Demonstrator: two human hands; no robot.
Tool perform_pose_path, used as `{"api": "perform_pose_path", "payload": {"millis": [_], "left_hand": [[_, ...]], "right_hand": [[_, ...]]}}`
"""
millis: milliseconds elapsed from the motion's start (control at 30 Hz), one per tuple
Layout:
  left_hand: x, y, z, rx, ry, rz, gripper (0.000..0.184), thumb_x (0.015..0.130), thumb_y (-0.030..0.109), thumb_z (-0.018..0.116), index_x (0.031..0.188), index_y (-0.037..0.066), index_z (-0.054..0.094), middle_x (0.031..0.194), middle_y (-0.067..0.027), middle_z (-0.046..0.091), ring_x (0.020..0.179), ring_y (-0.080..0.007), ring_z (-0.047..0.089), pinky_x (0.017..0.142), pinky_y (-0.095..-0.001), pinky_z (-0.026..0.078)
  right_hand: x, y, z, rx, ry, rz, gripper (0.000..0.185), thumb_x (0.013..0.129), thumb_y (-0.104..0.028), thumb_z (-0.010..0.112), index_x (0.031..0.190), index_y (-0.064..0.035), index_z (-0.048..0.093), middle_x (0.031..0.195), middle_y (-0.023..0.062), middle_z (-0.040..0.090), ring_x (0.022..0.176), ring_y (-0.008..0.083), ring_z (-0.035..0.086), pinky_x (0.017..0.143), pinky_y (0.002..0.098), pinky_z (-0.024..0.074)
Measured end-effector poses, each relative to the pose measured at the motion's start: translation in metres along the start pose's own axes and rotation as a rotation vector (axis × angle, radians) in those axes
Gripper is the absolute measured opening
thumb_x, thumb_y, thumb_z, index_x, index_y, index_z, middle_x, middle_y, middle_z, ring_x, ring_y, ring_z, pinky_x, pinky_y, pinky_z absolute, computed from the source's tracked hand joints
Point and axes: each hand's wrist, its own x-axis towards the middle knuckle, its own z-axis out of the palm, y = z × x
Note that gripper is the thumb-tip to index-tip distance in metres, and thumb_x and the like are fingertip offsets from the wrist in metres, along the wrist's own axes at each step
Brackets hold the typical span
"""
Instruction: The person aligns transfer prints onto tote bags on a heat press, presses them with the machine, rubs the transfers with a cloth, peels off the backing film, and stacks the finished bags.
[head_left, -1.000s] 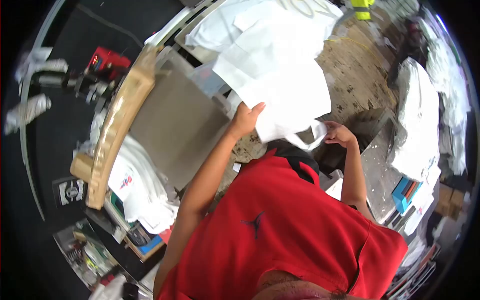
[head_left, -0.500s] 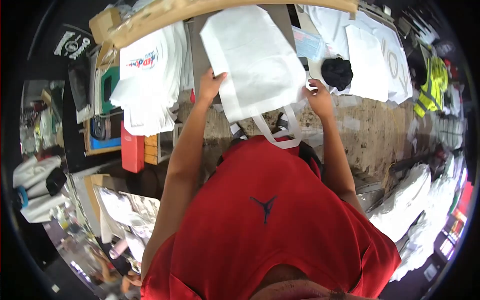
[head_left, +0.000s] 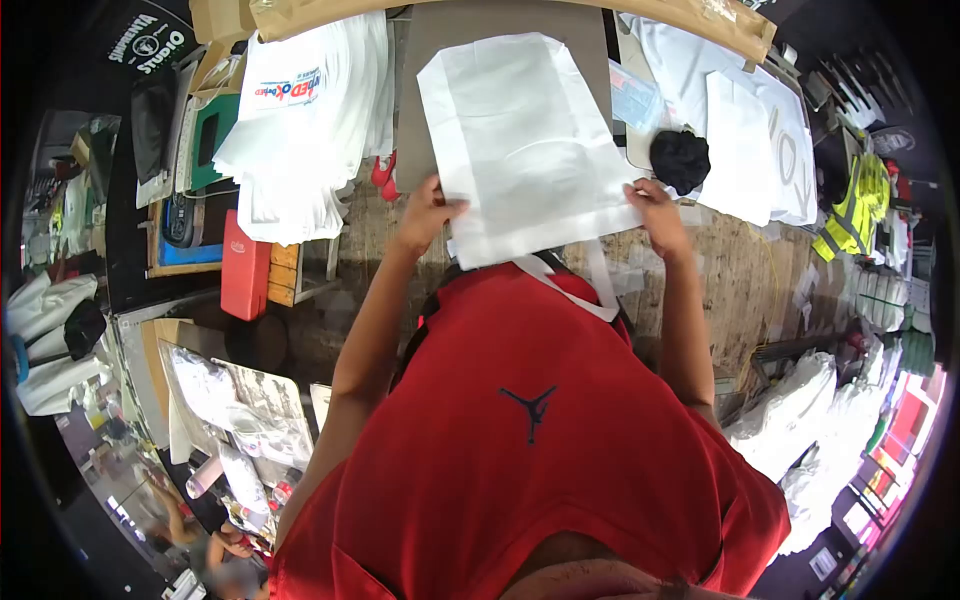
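Observation:
A white fabric bag (head_left: pixel 530 150) lies over the grey board (head_left: pixel 420 60), its lower part sticking out past the board's near edge. White handles (head_left: pixel 570 290) hang from that near end, over the red shirt. My left hand (head_left: pixel 430 215) pinches the bag's left edge near the handle end. At the opposite edge my right hand (head_left: pixel 658 215) is closed on the bag's right corner.
Left of the board is a stack of printed white bags (head_left: pixel 300 130), with a red box (head_left: pixel 245 265) nearer me. Black cloth (head_left: pixel 680 162) and white sheets (head_left: pixel 740 150) lie to the right. A long brown wrapped roll (head_left: pixel 520 12) crosses the far side. Another person's arm (head_left: pixel 230 540) shows at lower left.
The view has turned to face the board. The bag, first held up in the air over the floor, is now over the board, and both hands have come nearer my body since half a second ago.

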Motion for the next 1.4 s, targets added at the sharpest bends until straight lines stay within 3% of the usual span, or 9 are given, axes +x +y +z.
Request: {"api": "perform_pose_path", "payload": {"millis": [367, 533, 600, 733, 867, 967, 1033, 1133, 1400], "left_hand": [[0.071, 0.032, -0.043, 0.533, 0.434, 0.313, 0.031, 0.076, 0.014, 0.086, 0.099, -0.002, 0.073, 0.089, -0.0130, 0.076, 0.074, -0.0158, 0.070, 0.069, -0.0268, 0.053], [0.032, 0.046, -0.021, 0.629, 0.495, 0.246, 0.047, 0.077, 0.020, 0.086, 0.117, 0.001, 0.068, 0.097, -0.0118, 0.074, 0.088, -0.0192, 0.071, 0.076, -0.0315, 0.056], [0.012, 0.043, 0.000, 0.746, 0.324, 0.821, 0.047, 0.082, 0.028, 0.082, 0.120, 0.005, 0.067, 0.112, -0.0130, 0.071, 0.105, -0.0251, 0.066, 0.092, -0.0384, 0.052], [-0.043, 0.033, 0.045, 0.767, -0.490, 0.369, 0.036, 0.102, 0.036, 0.054, 0.122, 0.010, 0.068, 0.124, -0.0138, 0.067, 0.118, -0.0315, 0.061, 0.101, -0.0397, 0.050], [-0.043, -0.066, 0.017, 0.727, -0.468, 0.420, 0.032, 0.100, 0.029, 0.056, 0.120, 0.008, 0.069, 0.122, -0.0145, 0.067, 0.113, -0.0348, 0.062, 0.100, -0.0412, 0.050], [-0.040, -0.092, -0.014, 0.676, 0.042, 0.447, 0.027, 0.094, 0.023, 0.063, 0.109, 0.003, 0.072, 0.110, -0.0131, 0.070, 0.100, -0.0292, 0.065, 0.093, -0.0396, 0.052], [-0.034, -0.086, -0.035, -0.260, 0.108, -0.077, 0.025, 0.092, 0.020, 0.067, 0.107, 0.000, 0.071, 0.107, -0.0104, 0.069, 0.096, -0.0206, 0.066, 0.084, -0.0341, 0.054], [-0.032, -0.060, -0.034, -0.278, 0.426, -0.006, 0.025, 0.092, 0.023, 0.072, 0.103, 0.001, 0.070, 0.096, -0.0068, 0.069, 0.084, -0.0129, 0.064, 0.074, -0.0291, 0.053], [-0.022, -0.042, -0.026, -0.127, 0.361, 0.089, 0.020, 0.092, 0.019, 0.074, 0.095, 0.000, 0.068, 0.074, -0.0016, 0.067, 0.061, -0.0073, 0.056, 0.058, -0.0248, 0.045]], "right_hand": [[0.040, 0.005, 0.074, -0.366, 0.159, -0.232, 0.027, 0.079, -0.022, 0.081, 0.084, -0.0001, 0.067, 0.079, 0.0145, 0.073, 0.070, 0.0232, 0.072, 0.067, 0.0344, 0.0546], [0.042, 0.014, 0.067, -0.408, 0.148, -0.202, 0.028, 0.079, -0.025, 0.081, 0.085, -0.0007, 0.069, 0.079, 0.0139, 0.073, 0.072, 0.0232, 0.072, 0.068, 0.0345, 0.0549], [0.043, 0.016, 0.067, -0.424, 0.160, -0.203, 0.028, 0.079, -0.026, 0.081, 0.085, -0.0012, 0.070, 0.079, 0.0134, 0.073, 0.072, 0.0235, 0.072, 0.068, 0.0346, 0.0549], [0.048, 0.018, 0.070, -0.439, 0.157, -0.148, 0.028, 0.078, -0.027, 0.081, 0.086, -0.0026, 0.070, 0.078, 0.0119, 0.073, 0.072, 0.0245, 0.071, 0.069, 0.0355, 0.0546], [0.049, 0.022, 0.070, -0.449, 0.153, -0.163, 0.028, 0.078, -0.028, 0.080, 0.085, -0.0031, 0.071, 0.076, 0.0112, 0.072, 0.071, 0.0249, 0.070, 0.068, 0.0365, 0.0539], [0.048, 0.018, 0.070, -0.461, 0.117, -0.131, 0.028, 0.078, -0.029, 0.080, 0.085, -0.0035, 0.071, 0.075, 0.0111, 0.071, 0.070, 0.0251, 0.070, 0.068, 0.0367, 0.0538], [0.049, 0.020, 0.070, -0.463, 0.122, -0.145, 0.028, 0.078, -0.030, 0.080, 0.086, -0.0039, 0.072, 0.076, 0.0111, 0.071, 0.070, 0.0251, 0.070, 0.068, 0.0366, 0.0538], [0.047, 0.017, 0.071, -0.459, 0.119, -0.145, 0.028, 0.078, -0.030, 0.080, 0.085, -0.0044, 0.072, 0.076, 0.0107, 0.072, 0.070, 0.0249, 0.069, 0.067, 0.0363, 0.0536], [0.040, 0.015, 0.068, -0.356, 0.129, -0.174, 0.028, 0.079, -0.030, 0.080, 0.083, -0.0033, 0.073, 0.067, 0.0074, 0.069, 0.063, 0.0193, 0.068, 0.063, 0.0333, 0.0517]]}}
